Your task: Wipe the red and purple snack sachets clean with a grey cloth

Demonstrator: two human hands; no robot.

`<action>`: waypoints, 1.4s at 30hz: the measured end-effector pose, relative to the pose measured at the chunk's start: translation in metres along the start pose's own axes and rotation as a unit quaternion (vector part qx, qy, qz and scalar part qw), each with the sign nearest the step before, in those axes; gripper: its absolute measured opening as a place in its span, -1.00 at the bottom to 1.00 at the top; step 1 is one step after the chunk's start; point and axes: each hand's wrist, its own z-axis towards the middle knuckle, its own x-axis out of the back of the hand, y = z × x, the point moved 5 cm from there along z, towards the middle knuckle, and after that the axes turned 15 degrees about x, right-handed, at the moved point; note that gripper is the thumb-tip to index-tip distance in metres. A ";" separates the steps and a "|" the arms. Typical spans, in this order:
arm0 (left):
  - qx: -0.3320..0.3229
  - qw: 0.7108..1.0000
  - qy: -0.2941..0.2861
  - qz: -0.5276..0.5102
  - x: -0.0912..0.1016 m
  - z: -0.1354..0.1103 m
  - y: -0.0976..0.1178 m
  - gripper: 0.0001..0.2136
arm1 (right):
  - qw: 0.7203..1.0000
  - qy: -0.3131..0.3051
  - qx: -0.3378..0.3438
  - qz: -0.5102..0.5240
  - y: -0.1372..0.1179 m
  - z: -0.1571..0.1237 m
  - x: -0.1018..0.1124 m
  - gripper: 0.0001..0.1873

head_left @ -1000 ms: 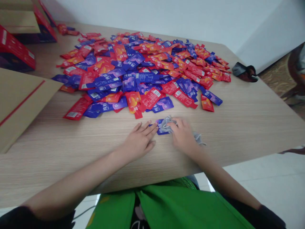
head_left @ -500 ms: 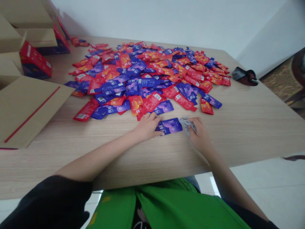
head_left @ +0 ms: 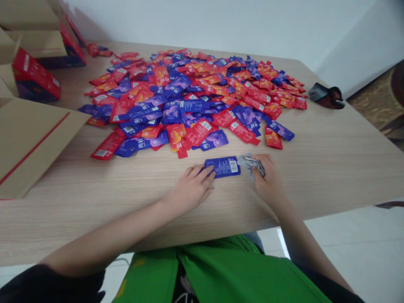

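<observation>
A blue sachet (head_left: 223,167) lies on the table in front of me, its printed back with a white barcode facing up. My left hand (head_left: 192,187) has its fingers closed over the sachet's left end, pressing it to the tabletop; the thumb is mostly hidden. In my right hand (head_left: 267,179) is a crumpled grey cloth (head_left: 251,164), bunched between thumb and fingers. The cloth's left edge meets the sachet's right end. Beyond both hands spreads a big pile of red and blue sachets (head_left: 195,101), many overlapping.
Cardboard boxes (head_left: 34,80) with raised flaps stand at the left, one wide flap (head_left: 38,143) reaching over the wooden table (head_left: 331,168). A dark, shiny object (head_left: 326,96) sits at the far right. A white wall (head_left: 221,25) runs behind the table.
The blue sachet has been turned over, from its purple picture side to its barcode side. My left hand has shifted slightly left and nearer to me. The right hand keeps the cloth.
</observation>
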 end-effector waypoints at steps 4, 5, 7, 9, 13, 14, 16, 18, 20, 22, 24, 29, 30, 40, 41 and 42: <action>0.021 0.999 0.001 -0.034 -0.007 -0.005 -0.009 -0.53 | 0.998 -0.018 0.046 -0.032 -0.028 0.022 -0.026 -0.71; 0.024 0.999 0.003 -0.040 -0.008 -0.005 -0.010 -0.53 | 0.996 -0.041 0.064 -0.054 -0.037 0.028 -0.038 -0.68; 0.034 0.998 0.008 -0.050 -0.008 -0.005 -0.010 -0.54 | 0.981 -0.117 0.101 -0.113 -0.052 0.035 -0.066 -0.64; 0.039 0.998 0.006 -0.058 -0.008 -0.005 -0.010 -0.56 | 0.956 -0.197 0.128 -0.175 -0.059 0.035 -0.090 -0.65; 0.047 0.997 -0.003 -0.069 -0.004 -0.005 -0.009 -0.57 | 0.934 -0.231 0.103 -0.251 -0.040 0.021 -0.092 -0.67; 0.050 0.996 -0.004 -0.069 -0.003 -0.004 -0.009 -0.57 | 0.936 -0.224 0.084 -0.258 -0.030 0.016 -0.084 -0.66; 0.056 0.996 -0.005 -0.070 -0.001 -0.003 -0.011 -0.57 | 0.939 -0.207 0.042 -0.271 -0.009 0.007 -0.066 -0.64; 0.054 0.996 -0.005 -0.072 0.000 -0.003 -0.012 -0.57 | 0.938 -0.201 0.012 -0.283 0.010 0.001 -0.049 -0.62; 0.042 0.996 -0.005 -0.073 0.000 -0.002 -0.015 -0.57 | 0.940 -0.197 -0.002 -0.277 0.021 0.002 -0.037 -0.64; 0.028 0.997 -0.009 -0.074 -0.001 -0.001 -0.017 -0.57 | 0.954 -0.171 -0.002 -0.245 0.018 0.010 -0.033 -0.66; 0.022 0.997 -0.014 -0.072 -0.002 0.000 -0.019 -0.56 | 0.971 -0.137 0.022 -0.196 0.001 0.019 -0.037 -0.67; 0.039 0.998 -0.016 -0.050 -0.004 0.001 -0.021 -0.61 | 0.950 -0.221 0.135 -0.173 -0.055 0.020 -0.083 -0.68; 0.040 0.998 -0.020 -0.045 -0.005 0.002 -0.021 -0.61 | 0.942 -0.237 0.136 -0.196 -0.056 0.017 -0.087 -0.68; 0.051 0.996 -0.042 -0.055 -0.001 0.005 -0.027 -0.54 | 0.951 -0.183 0.012 -0.250 0.007 0.013 -0.028 -0.65; 0.053 0.996 -0.042 -0.054 0.000 0.005 -0.026 -0.55 | 0.959 -0.172 0.026 -0.224 -0.004 0.016 -0.032 -0.65; 0.054 0.996 -0.042 -0.052 0.001 0.005 -0.026 -0.55 | 0.964 -0.170 0.048 -0.197 -0.017 0.019 -0.040 -0.64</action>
